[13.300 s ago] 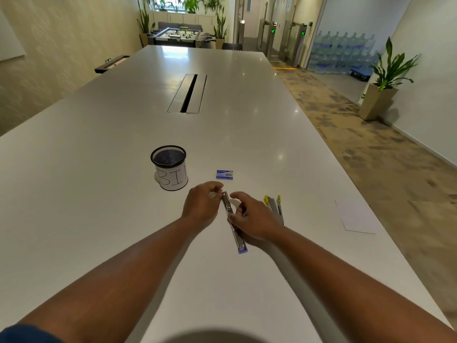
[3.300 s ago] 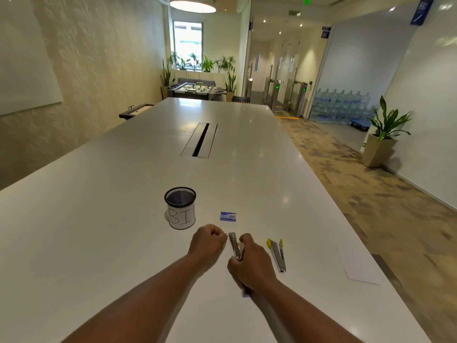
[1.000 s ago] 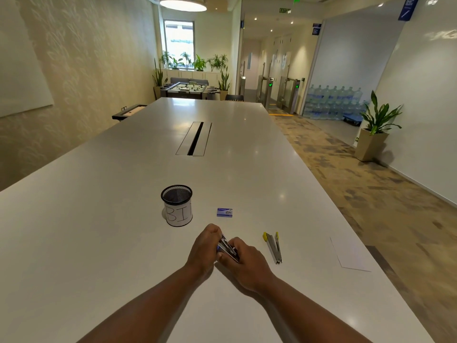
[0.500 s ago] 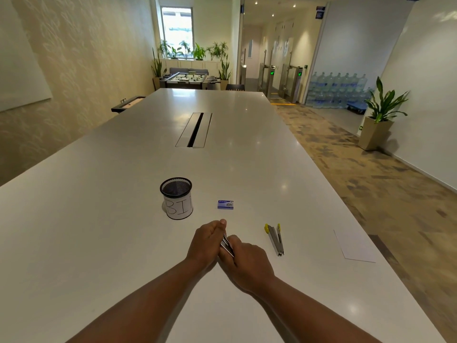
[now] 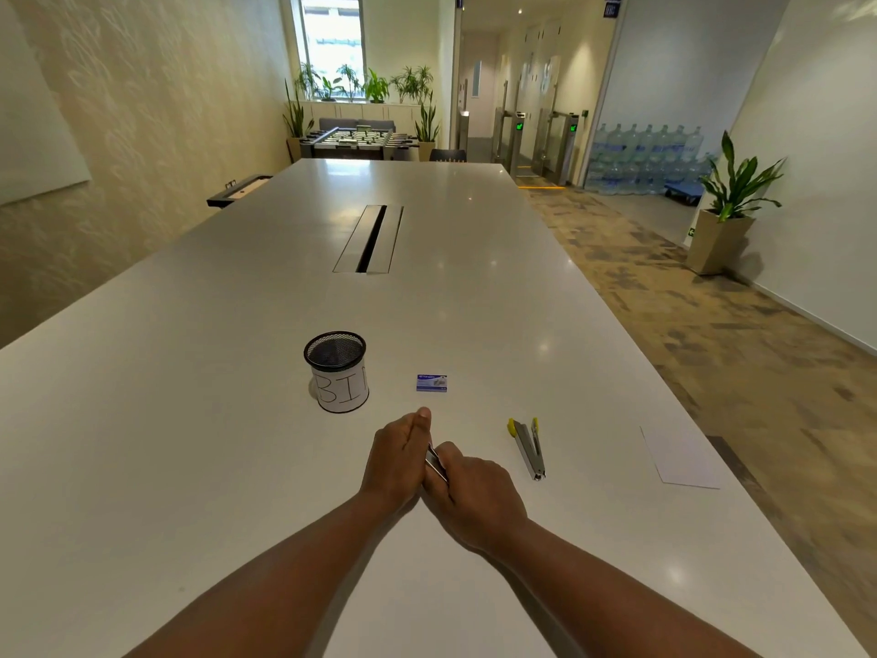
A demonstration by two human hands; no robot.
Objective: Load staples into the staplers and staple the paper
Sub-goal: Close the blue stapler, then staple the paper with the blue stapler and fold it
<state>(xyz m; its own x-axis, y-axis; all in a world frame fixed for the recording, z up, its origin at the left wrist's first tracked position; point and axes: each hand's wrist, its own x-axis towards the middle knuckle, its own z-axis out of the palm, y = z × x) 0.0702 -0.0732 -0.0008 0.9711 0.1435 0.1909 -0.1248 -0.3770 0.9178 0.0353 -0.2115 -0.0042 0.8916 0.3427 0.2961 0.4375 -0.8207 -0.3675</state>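
A small metal stapler [image 5: 434,463] is pressed between my two hands over the white table [image 5: 190,420]; only a sliver of its metal shows. My left hand [image 5: 396,460] closes on it from the left, and my right hand [image 5: 474,491] grips it from the right. A second stapler [image 5: 529,447] with yellow ends lies opened out on the table to the right of my hands. A small blue staple box [image 5: 431,383] lies just beyond my hands. A white sheet of paper [image 5: 678,460] rests near the table's right edge.
A black mesh cup [image 5: 338,370] with a white label marked "BI" stands left of the staple box. A cable slot [image 5: 371,238] runs along the table's middle farther away. The table's right edge drops to patterned carpet; a potted plant [image 5: 731,201] stands by the right wall.
Over the last seconds my hands have come together around the metal stapler, hiding most of it. The yellow stapler, box, cup and paper have stayed put; my head has tilted slightly.
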